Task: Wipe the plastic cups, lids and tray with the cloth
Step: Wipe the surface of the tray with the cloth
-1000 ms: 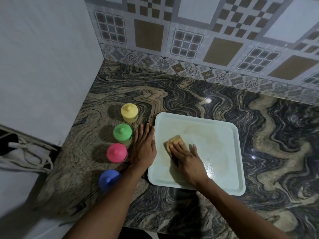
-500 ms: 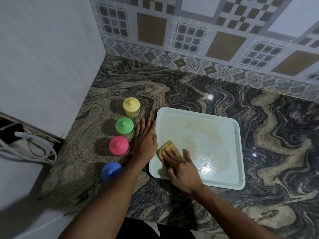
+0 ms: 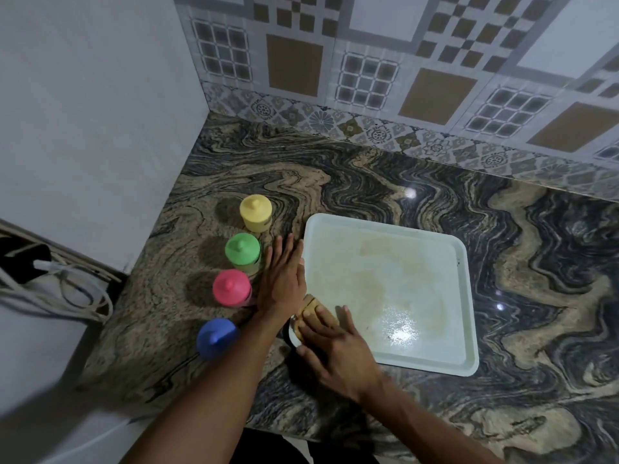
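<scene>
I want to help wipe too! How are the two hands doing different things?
1. The left hand lies on the countertop, right beside the tray; the right hand is over the tray's near left corner.
2. The left hand holds nothing; the right hand presses down on the brown cloth.
Both are palm down with fingers fairly straight.
</scene>
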